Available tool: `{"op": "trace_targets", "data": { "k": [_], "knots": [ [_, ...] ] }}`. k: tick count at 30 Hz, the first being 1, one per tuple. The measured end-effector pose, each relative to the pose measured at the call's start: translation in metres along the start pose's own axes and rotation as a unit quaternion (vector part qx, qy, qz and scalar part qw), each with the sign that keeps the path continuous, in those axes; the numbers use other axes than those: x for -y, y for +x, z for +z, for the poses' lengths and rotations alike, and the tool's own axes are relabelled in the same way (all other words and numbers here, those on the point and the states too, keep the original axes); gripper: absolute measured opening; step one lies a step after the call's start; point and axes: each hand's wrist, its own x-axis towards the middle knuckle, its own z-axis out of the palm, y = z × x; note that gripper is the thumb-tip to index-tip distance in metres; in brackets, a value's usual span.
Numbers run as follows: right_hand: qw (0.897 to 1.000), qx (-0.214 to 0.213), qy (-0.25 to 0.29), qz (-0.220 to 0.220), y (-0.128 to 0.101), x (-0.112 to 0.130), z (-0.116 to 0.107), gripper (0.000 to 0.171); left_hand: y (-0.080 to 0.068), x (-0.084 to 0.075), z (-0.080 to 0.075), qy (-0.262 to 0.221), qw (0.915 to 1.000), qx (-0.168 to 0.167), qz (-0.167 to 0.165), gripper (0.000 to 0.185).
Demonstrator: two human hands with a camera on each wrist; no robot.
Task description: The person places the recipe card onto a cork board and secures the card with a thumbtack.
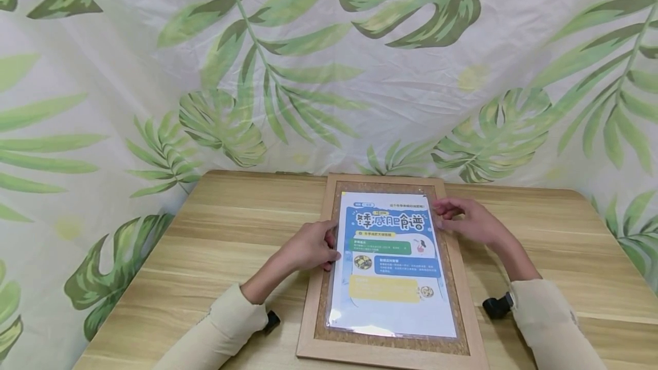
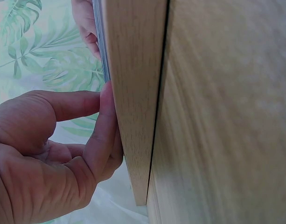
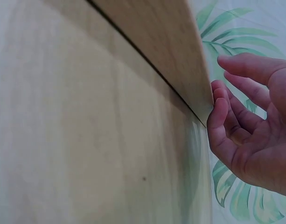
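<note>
A white paper sheet with blue, green and yellow print under shiny clear plastic (image 1: 388,316) lies on a brown cork board with a pale wood frame (image 1: 313,301). The board lies on a light brown wooden desk (image 1: 236,233), and its far end is near the back edge. The sheet is longer than it is wide. Its long side runs away from the person, with the far end leaning a tiny bit to the left. The big title is at the far end and the words are the right way up for the person (it looks like a food page, with little bowls on it). A strip of cork shows around the sheet.

The left hand (image 1: 311,246) is at the sheet's left side. Its grip is a pinch: thumb and finger meet on the sheet's edge, and other fingers are against the side of the frame.

The right hand (image 1: 471,220) is at the right side, a bit nearer the far end. Its grip is loose, with the thumb apart from the softly bent fingers, which are by the frame's outer side. The fingertips may touch the sheet too, but the view is too poor to be sure.

Both arms wear cream sleeves (image 1: 552,321). Behind the desk hangs a white cloth with green leaves (image 1: 319,121).
</note>
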Motion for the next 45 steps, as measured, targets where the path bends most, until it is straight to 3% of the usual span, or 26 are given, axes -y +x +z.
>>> {"op": "trace_targets", "data": {
  "k": [6,12,15,23,28,39,45],
  "knots": [
    [1.000,-0.005,-0.001,0.003,-0.008,0.001,0.003,0.045,0.000,0.001,0.002,-0.001,1.0000,0.001,0.000,0.063],
    [1.000,-0.011,-0.011,0.012,-0.011,0.001,0.003,0.044,0.000,0.001,0.002,0.000,1.0000,0.002,0.002,0.030],
    [1.000,-0.010,-0.013,0.014,-0.013,0.002,0.003,0.044,0.000,0.002,0.002,-0.001,1.0000,0.004,0.001,0.024],
    [1.000,-0.014,-0.001,0.022,-0.020,0.000,0.005,0.044,0.001,0.001,0.002,-0.003,1.0000,0.004,-0.002,0.049],
    [1.000,-0.019,-0.010,0.021,-0.024,-0.001,0.008,0.043,0.000,0.001,0.002,-0.006,1.0000,0.006,-0.004,0.045],
    [0.999,-0.010,-0.040,0.008,-0.033,0.003,0.007,0.041,0.000,0.000,0.001,0.000,1.0000,0.006,-0.002,0.059],
    [0.998,-0.009,-0.064,0.002,-0.042,0.008,0.003,0.037,0.001,-0.001,0.000,0.000,1.0000,0.008,-0.004,0.053]
  ]
}}
